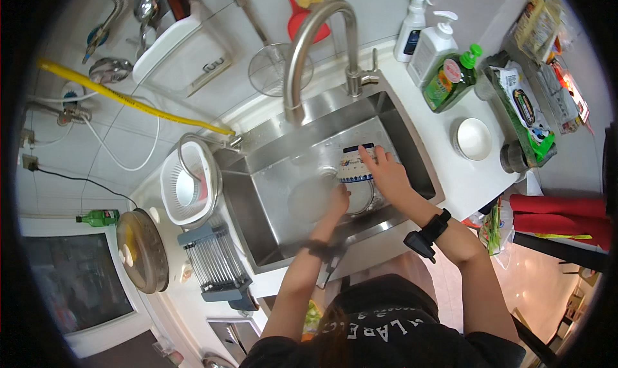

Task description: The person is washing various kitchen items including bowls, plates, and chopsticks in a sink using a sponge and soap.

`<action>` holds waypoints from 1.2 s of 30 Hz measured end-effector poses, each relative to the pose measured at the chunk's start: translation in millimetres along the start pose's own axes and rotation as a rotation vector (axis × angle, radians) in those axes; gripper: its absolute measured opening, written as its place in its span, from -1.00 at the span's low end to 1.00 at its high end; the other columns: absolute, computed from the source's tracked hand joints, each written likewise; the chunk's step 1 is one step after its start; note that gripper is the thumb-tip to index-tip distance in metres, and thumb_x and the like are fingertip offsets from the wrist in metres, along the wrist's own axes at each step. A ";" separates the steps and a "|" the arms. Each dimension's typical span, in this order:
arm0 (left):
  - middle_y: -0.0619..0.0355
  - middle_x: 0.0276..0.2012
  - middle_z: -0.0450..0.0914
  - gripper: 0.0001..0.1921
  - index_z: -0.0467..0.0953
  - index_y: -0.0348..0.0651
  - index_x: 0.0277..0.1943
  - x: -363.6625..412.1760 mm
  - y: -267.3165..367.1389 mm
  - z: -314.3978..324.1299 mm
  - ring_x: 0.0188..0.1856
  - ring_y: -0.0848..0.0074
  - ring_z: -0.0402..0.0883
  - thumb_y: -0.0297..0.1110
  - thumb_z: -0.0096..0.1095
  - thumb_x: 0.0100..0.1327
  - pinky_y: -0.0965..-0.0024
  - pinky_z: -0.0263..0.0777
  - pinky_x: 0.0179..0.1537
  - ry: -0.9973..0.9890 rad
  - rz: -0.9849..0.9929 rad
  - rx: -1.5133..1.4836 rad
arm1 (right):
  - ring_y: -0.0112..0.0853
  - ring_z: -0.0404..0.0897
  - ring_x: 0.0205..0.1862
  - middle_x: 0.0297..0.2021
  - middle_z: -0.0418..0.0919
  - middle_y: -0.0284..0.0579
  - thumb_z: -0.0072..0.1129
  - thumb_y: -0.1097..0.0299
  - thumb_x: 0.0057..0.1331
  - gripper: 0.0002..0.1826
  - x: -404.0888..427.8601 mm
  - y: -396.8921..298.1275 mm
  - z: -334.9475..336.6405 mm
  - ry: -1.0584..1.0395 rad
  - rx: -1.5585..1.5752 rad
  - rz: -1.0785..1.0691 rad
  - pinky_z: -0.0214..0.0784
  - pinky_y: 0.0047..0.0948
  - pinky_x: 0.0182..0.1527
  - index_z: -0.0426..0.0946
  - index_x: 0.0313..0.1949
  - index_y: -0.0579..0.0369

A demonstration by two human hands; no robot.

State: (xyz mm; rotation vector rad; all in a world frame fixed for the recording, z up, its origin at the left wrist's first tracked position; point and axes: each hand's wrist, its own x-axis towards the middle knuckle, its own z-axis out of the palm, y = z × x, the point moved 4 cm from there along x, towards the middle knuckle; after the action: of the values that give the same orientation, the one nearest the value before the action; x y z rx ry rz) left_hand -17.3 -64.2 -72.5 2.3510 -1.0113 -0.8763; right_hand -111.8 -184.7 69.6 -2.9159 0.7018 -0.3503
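Observation:
My right hand (390,179) grips a cream ceramic vessel (356,169) with a coloured pattern and dark blue bands, over the right half of the stainless steel sink (270,175). Its shape does not settle whether it is a cup or a bowl. Close to its lower left is my left hand (340,201), partly blurred; whether its fingers hold anything is unclear. Just left of that hand, a hazy round grey shape (309,201) is too blurred to name. Below the vessel, a round rim (368,201) shows on the sink floor, partly hidden by my hands.
The gooseneck faucet (292,78) arches over the sink. On the right counter stand a spray bottle (413,28), a white pump bottle (434,47), green dish soap (446,81) and a small white bowl (473,139). Leftward are a white colander (169,184) and a drying rack (215,262).

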 end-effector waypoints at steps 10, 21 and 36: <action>0.02 -0.38 0.57 -0.71 0.39 -0.32 -0.14 -8.3 106.3 -16.8 -0.38 0.42 0.56 -0.25 0.00 0.21 0.45 0.38 -0.29 0.157 0.517 0.072 | -0.18 0.51 -0.28 -0.33 0.45 0.18 -0.08 0.43 0.05 -0.55 -45.2 115.8 -1.9 -0.118 0.744 0.591 0.40 -0.33 -0.47 0.09 -0.05 0.27; 0.09 -0.41 0.54 -0.70 0.41 -0.40 -0.30 -34.6 258.5 82.4 -0.42 0.57 0.53 -0.24 0.07 0.19 0.54 0.40 -0.37 -0.666 0.266 -0.264 | -0.33 0.52 -0.39 -0.26 0.43 0.04 -0.21 0.43 0.09 -0.53 -189.7 257.5 -102.2 -0.348 1.125 0.801 0.47 -0.46 -0.55 0.14 0.04 0.29; 0.00 -0.23 0.48 -0.71 0.25 -0.44 -0.02 -18.6 301.7 148.3 -0.20 0.42 0.50 -0.46 -0.13 0.23 0.45 0.37 -0.13 -0.681 0.271 -0.649 | -0.19 0.51 -0.24 -0.16 0.39 0.08 -0.03 0.35 0.11 -0.59 -233.0 324.1 -75.4 -0.245 1.010 1.027 0.51 -0.33 -0.41 0.25 -0.05 0.24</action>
State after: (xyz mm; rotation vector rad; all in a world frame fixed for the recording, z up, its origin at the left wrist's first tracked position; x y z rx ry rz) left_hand -275.8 -263.4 10.2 1.3564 -1.0346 -1.6416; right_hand -472.7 -368.8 41.5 -1.3936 1.3253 -0.1336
